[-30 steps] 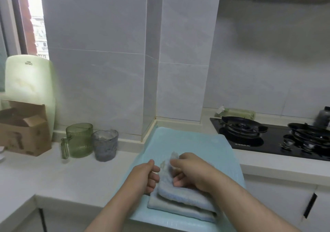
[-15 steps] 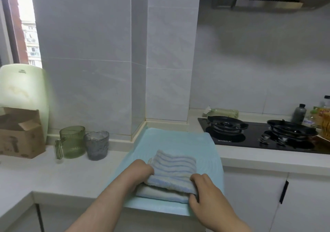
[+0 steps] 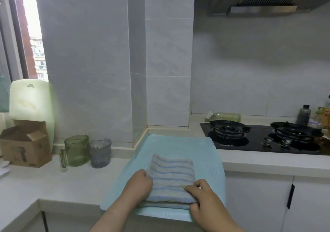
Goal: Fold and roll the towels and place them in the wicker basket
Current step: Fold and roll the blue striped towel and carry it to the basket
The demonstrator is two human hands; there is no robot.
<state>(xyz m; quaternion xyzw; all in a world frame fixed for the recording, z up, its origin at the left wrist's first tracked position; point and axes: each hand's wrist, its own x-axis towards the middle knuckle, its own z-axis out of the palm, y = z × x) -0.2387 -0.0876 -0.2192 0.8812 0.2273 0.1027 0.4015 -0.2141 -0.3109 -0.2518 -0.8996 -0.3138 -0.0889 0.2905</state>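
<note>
Nubby terry-cloth towel [image 3: 172, 174] on a smooth matt mat [image 3: 180, 144]; glossy black glass hob [image 3: 264, 138].

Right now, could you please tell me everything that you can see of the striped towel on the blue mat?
The striped towel is pale cream with thin blue stripes and looks like soft terry cloth. It is folded into a flat rectangle of several layers, not yet rolled. It lies on the light blue mat, near the front edge of the counter. The left hand grips its left edge, and the right hand holds its near right corner with curled fingers.
</note>
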